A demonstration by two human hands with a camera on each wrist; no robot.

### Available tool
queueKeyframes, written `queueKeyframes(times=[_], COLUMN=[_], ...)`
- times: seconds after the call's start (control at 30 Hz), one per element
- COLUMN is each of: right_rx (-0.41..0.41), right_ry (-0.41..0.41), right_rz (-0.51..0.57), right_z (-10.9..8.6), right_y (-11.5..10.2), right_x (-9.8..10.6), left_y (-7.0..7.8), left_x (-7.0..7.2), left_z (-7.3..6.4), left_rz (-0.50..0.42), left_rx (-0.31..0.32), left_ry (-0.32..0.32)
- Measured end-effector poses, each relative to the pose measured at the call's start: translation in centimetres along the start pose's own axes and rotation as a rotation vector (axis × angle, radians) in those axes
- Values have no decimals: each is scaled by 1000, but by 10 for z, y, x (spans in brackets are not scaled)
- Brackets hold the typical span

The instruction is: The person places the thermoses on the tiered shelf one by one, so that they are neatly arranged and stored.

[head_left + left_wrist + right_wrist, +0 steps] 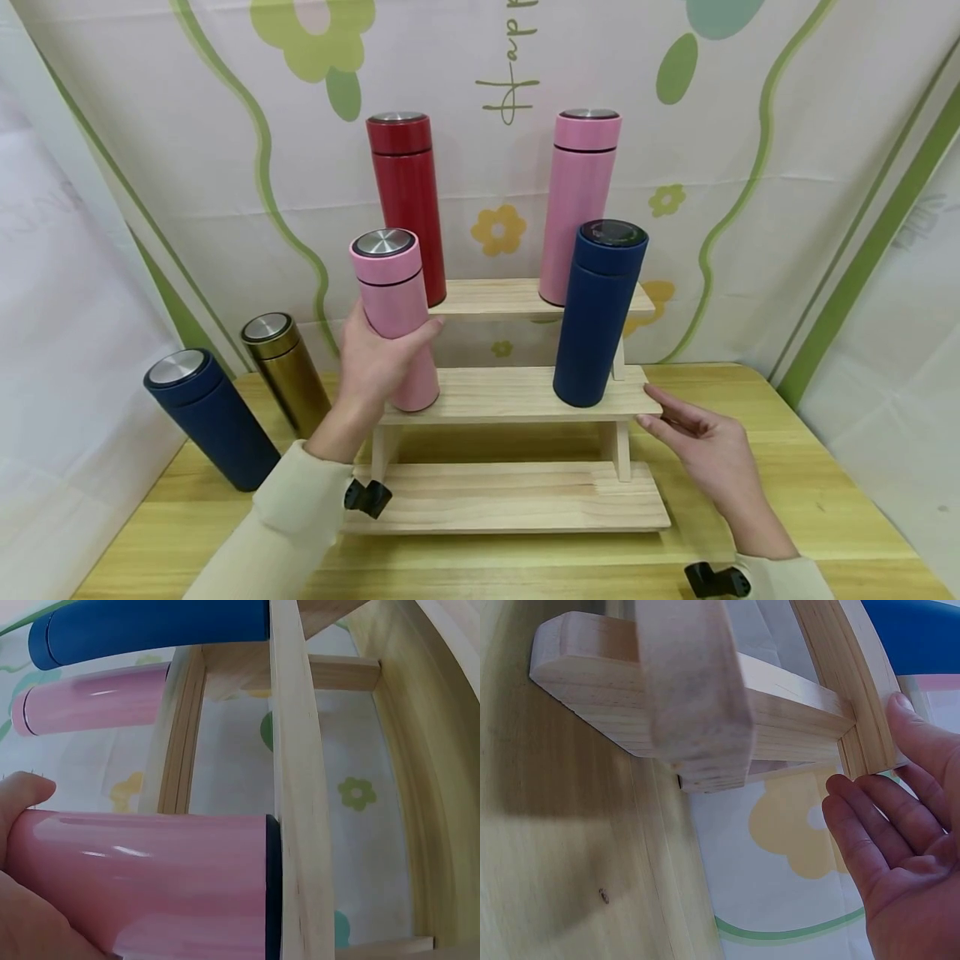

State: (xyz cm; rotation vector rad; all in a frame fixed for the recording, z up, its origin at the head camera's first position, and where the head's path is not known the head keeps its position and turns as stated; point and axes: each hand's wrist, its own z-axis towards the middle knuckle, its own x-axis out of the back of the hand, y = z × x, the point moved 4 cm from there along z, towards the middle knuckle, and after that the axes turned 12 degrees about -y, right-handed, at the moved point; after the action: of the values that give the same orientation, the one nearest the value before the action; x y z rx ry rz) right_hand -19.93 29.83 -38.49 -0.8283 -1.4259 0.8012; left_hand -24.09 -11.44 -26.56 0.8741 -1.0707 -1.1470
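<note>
My left hand (375,354) grips a pink thermos (397,300) with a silver lid top. Its dark base meets the left end of the wooden stand's middle shelf (487,393); in the left wrist view, the base (273,885) lies against the shelf board (300,780). At that shelf's other end, my right hand (701,442) holds the board's corner between thumb and fingers. The right wrist view shows the thumb (911,716) on the board's edge, with the other fingers beside its end. A dark blue thermos (600,317) stands upright just left of the right hand.
On the top shelf (491,296) stand a red thermos (408,200) and another pink thermos (581,208). Left of the stand, a gold thermos (288,375) and another blue thermos (213,421) stand on the wooden table (787,483). Below is the stand's bottom shelf (510,500); a patterned cloth (480,175) hangs behind.
</note>
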Motion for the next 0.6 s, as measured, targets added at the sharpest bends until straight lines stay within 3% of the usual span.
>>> queueKeyframes(times=[0.3,0.6], right_rx=[-4,-6], right_ry=[-4,-5], right_rz=[0,-6], right_z=[0,0], right_y=[0,1], right_x=[0,1], left_y=[0,-2], left_x=[7,16], left_z=[-3,-11], left_rz=[7,74], left_rx=[21,11], left_ry=[-152,-164])
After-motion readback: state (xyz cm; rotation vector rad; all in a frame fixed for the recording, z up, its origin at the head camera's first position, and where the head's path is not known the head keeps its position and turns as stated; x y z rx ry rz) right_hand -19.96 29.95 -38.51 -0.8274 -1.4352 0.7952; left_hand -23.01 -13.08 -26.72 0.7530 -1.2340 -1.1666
